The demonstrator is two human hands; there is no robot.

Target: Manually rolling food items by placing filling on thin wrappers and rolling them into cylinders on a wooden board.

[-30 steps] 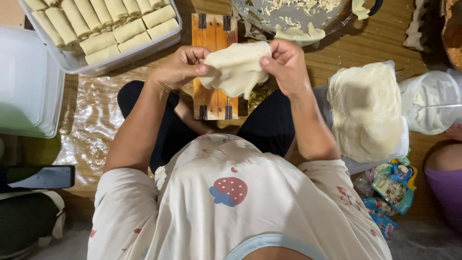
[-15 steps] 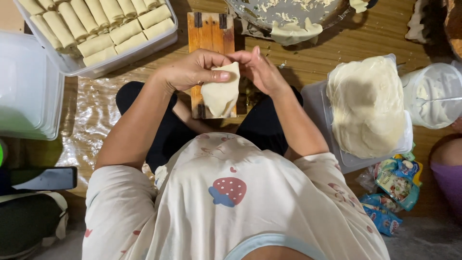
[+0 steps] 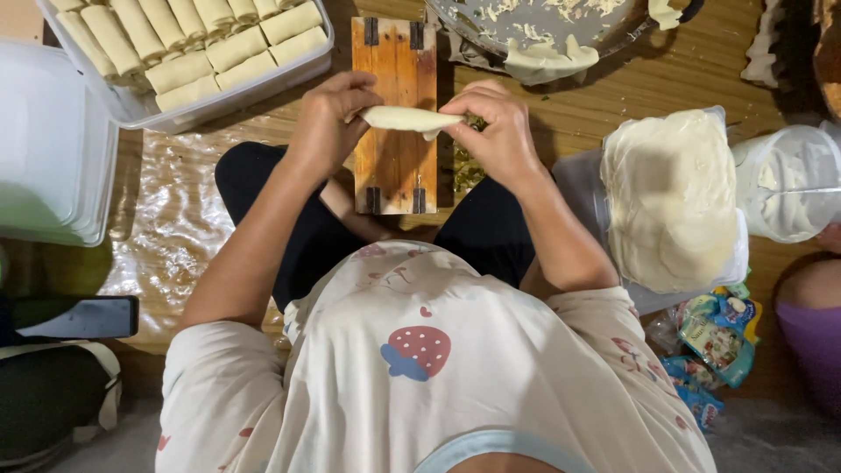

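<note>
Lying at the near right, beside the seated person's knee, are small crinkled snack packets (image 3: 714, 337) in green, blue and yellow, their print too small to make out. Just beyond them a stack of pale round wrappers (image 3: 673, 197) sits in a clear plastic bag, and a clear tub (image 3: 788, 188) with white contents stands to its right. At the far left a clear rectangular tray (image 3: 140, 107) holds rows of finished pale rolls (image 3: 188, 39); an empty white tub (image 3: 48, 153) sits left of it. A round metal pan (image 3: 561, 22) smeared with dough lies at the far centre.

Both hands meet over a small wooden board (image 3: 394, 166) on the floor. The left hand (image 3: 328, 118) is curled, thumb and fingers pinching the left end of a slim rolled wrapper (image 3: 405, 118). The right hand (image 3: 491, 127) is likewise curled, fingertips pressed on the roll's right end. The roll is held level between them, just above the board's far half.

Half a second ago the wrapper hung as a broad folded flap between the hands; now it is rolled tight into a narrow horizontal tube, and the hands sit slightly lower.
</note>
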